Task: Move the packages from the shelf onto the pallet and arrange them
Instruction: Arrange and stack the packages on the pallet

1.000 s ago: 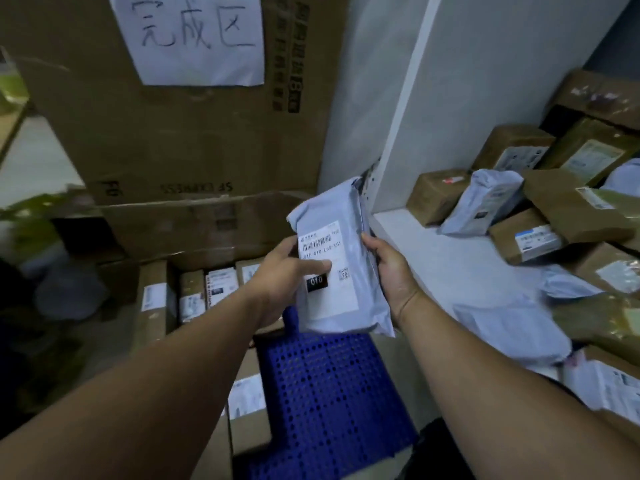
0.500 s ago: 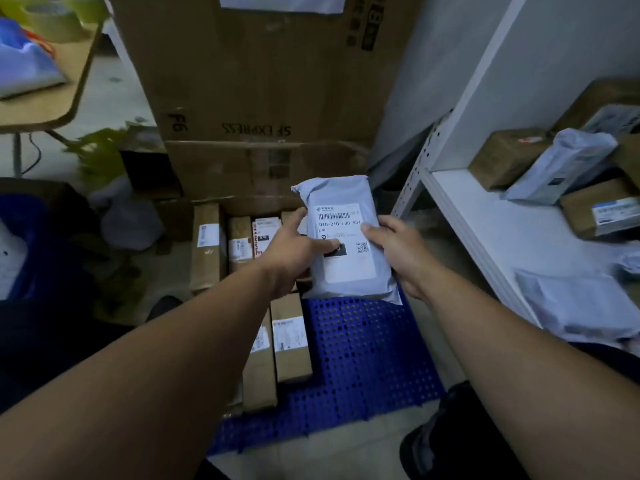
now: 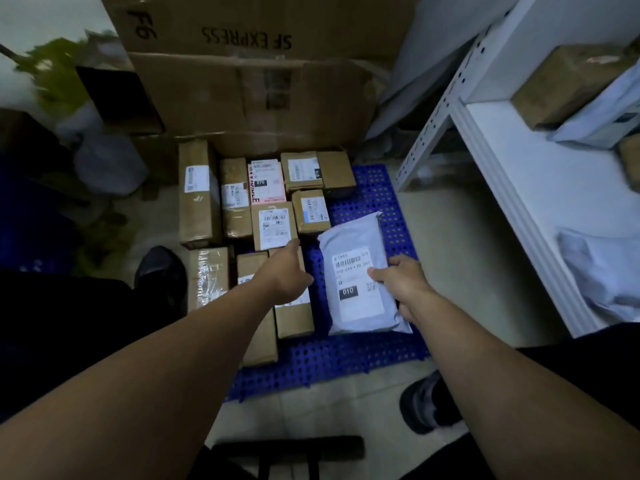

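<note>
A grey poly mailer (image 3: 353, 244) with a white barcode label lies low over the blue perforated pallet (image 3: 346, 355), on its right side. My right hand (image 3: 403, 282) grips the mailer's right edge, thumb on the label. My left hand (image 3: 284, 275) has come off the mailer and reaches over the brown boxes, fingers extended toward a labelled box (image 3: 273, 225). Several cardboard packages (image 3: 199, 192) fill the pallet's left and back. On the white shelf (image 3: 540, 188) at right sit a brown box (image 3: 568, 84) and more grey mailers (image 3: 602, 271).
A large SF Express carton (image 3: 249, 81) stands behind the pallet. The shelf's perforated post (image 3: 436, 119) rises right of the pallet. My shoes (image 3: 159, 271) (image 3: 429, 403) stand on the tiled floor either side. Dark bags and clutter lie at left.
The mailer came down from chest height to the pallet's right side. My left hand let go of it and moved over the boxes. The view tilted downward.
</note>
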